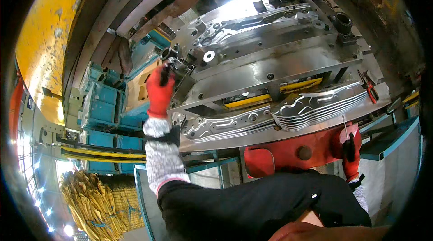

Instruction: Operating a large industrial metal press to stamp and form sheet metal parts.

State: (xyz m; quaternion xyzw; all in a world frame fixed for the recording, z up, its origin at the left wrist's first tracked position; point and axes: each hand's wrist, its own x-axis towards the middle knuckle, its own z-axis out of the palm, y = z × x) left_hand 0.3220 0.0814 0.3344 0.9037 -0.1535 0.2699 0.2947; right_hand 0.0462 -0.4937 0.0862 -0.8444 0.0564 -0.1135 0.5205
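Observation:
My left hand (161, 88), in a red glove with black patches, reaches out over the left end of the steel die (234, 67). Its fingers look curled beside a small metal fitting; whatever is inside them is hidden. Low on the right, my right hand (350, 159), also red-gloved, is closed around a thin metal rod (344, 122) that points up. This hand is beside a red console (293, 156) with a round dark knob. Between my hands, stamped metal parts lie in two stacks, a left stack (225, 126) and a taller right stack (322, 108).
Red-handled pliers (371, 91) rest at the table's right end. A shaped metal part (252, 23) lies on the die's far side. Blue crates (101, 105) stand at left, below a yellow machine body (49, 38). Teal rails (392, 139) border the right.

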